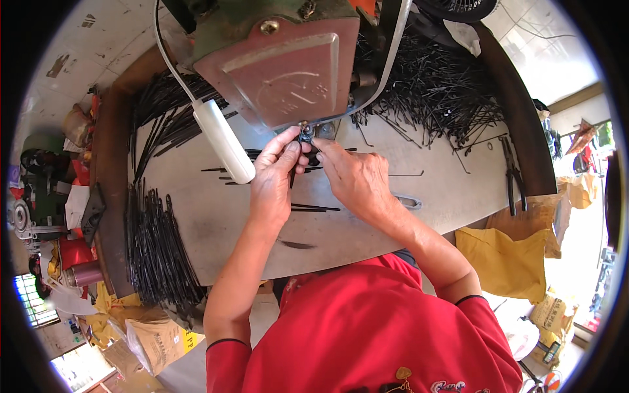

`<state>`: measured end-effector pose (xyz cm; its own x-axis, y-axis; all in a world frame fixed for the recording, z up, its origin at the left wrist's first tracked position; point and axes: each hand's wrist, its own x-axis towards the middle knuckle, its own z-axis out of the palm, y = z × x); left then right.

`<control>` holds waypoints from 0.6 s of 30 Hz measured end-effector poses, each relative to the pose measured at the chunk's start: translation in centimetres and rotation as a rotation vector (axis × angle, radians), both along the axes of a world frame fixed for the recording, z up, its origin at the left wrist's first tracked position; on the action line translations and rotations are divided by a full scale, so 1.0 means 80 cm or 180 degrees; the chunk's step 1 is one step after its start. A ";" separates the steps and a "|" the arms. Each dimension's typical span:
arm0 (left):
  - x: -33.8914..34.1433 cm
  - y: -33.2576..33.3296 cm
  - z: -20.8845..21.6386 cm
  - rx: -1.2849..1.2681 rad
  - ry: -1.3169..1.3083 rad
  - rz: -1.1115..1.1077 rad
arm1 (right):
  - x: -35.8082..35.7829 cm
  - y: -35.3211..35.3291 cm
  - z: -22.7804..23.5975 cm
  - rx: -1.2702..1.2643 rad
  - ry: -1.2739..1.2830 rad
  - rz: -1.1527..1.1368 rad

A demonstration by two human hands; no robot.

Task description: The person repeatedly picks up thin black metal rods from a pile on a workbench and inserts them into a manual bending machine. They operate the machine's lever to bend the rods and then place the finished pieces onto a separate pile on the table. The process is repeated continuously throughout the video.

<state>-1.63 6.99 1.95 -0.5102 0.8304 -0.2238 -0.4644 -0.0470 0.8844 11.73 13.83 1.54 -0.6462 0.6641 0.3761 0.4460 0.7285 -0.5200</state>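
Note:
At the foot of a machine with a reddish-brown cover [285, 82], both hands meet around its small metal tool head [306, 133]. My left hand [270, 183] is closed, thumb and fingers pinching a thin dark metal strip [292, 178] that hangs down below the thumb. My right hand [359, 175] is closed too, its fingertips pressed against the tool area from the right. What the right fingers hold, if anything, is too small and hidden to make out. Several loose dark strips [314, 208] lie on the pale tabletop [357, 229] below the hands.
A white tube lamp [225, 144] hangs left of my left hand. Bundled dark strips [157, 252] line the table's left side. A tangled heap of thin black rods [432, 85] fills the far right. Pliers [513, 175] and a grey metal loop [409, 202] lie on the right.

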 end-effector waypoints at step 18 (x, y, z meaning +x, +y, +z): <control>-0.014 -0.002 0.004 -0.0149 -0.0187 -0.0145 | -0.002 -0.003 0.006 0.0240 -0.0025 -0.0101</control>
<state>-2.75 6.83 2.27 -0.4571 0.8404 -0.2912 -0.5161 0.0160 0.8564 11.56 13.57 2.03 -0.6284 0.6542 0.4208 0.4734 0.7509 -0.4604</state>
